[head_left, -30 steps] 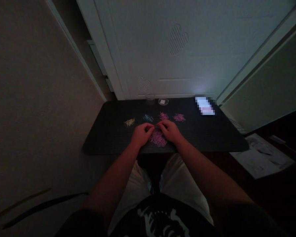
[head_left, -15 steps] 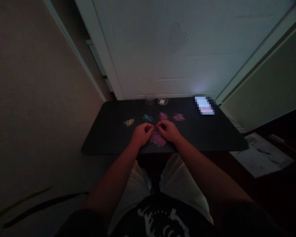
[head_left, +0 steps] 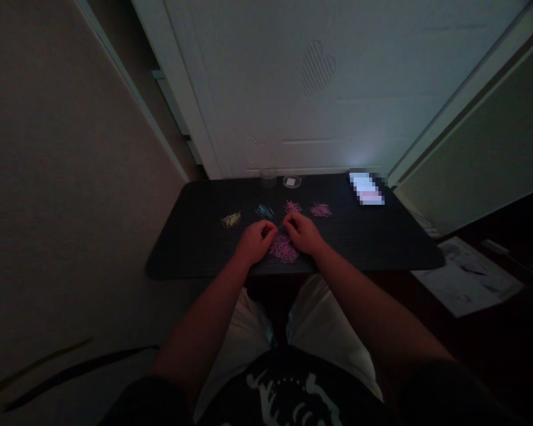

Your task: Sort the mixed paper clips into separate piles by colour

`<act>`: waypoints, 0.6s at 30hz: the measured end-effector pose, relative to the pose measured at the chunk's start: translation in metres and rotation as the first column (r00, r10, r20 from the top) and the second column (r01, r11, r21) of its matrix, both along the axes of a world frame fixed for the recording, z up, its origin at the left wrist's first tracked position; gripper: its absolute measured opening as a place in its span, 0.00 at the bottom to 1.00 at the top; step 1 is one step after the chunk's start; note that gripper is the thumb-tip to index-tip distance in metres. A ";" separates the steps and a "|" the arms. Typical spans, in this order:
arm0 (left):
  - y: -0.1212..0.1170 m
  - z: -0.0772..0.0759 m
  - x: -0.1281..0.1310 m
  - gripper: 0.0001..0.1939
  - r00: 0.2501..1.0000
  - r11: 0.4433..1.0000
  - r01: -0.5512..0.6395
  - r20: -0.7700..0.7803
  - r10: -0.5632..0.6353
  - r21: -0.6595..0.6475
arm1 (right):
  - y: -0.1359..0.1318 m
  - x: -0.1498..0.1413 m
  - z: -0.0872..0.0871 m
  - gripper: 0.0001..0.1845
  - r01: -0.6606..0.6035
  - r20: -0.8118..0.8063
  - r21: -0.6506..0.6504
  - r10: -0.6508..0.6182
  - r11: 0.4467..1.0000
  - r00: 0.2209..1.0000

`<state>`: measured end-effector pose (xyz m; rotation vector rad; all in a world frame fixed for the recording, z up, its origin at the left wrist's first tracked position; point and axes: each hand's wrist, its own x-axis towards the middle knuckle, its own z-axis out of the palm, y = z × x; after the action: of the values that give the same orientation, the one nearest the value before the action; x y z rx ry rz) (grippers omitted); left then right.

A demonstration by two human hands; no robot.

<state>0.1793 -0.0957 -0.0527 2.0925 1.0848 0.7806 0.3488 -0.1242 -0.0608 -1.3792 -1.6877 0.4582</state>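
My left hand (head_left: 254, 241) is closed in a pinch at the left edge of a large pile of thin pink and purple stick-like pieces (head_left: 284, 248). My right hand (head_left: 302, 234) pinches too, just across from it, over the pile's far right side. Between the two sets of fingertips a thin, pale bluish stick-like piece (head_left: 281, 228) shows faintly; its ends are hidden in the fingers. Beyond the hands lie smaller heaps of similar pieces: yellowish (head_left: 231, 219), blue (head_left: 265, 210), pink (head_left: 292, 206) and another pink one (head_left: 321, 210).
The dark table (head_left: 195, 248) stands against a white door panel (head_left: 249, 77). Along its back edge are a clear round container (head_left: 268, 177), a round lid with a white label (head_left: 292, 181) and a lit, pixelated phone-like device (head_left: 366, 188). Papers (head_left: 468, 275) lie at the lower right.
The right fingertips have drawn slightly away from the left, so the thin piece between them shows more. The view has shifted slightly; the heaps look the same.
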 end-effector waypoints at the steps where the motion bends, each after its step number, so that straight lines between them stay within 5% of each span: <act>1: 0.000 0.000 0.000 0.08 1.000 1.000 -0.001 0.001 0.001 0.000 | 0.000 0.000 0.000 0.05 0.014 -0.018 -0.005 -0.014 1.000 1.000; 6: 0.001 -0.003 -0.001 0.08 1.000 1.000 -0.009 0.017 0.009 0.017 | 0.002 0.002 -0.004 0.05 -0.011 -0.098 -0.050 0.006 0.999 0.995; 13: 0.001 -0.005 -0.002 0.08 1.000 0.999 -0.029 -0.005 0.029 0.037 | -0.002 0.002 -0.001 0.11 -0.230 -0.081 -0.078 0.224 0.970 0.971; 18: 0.001 -0.004 -0.001 0.08 0.999 0.999 -0.034 -0.004 0.034 0.019 | -0.002 0.000 0.002 0.05 -0.197 -0.046 -0.073 0.194 0.978 0.980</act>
<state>0.1781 -0.0950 -0.0572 2.0973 1.1222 0.8060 0.3492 -0.1265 -0.0591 -1.2554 -1.7986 0.6643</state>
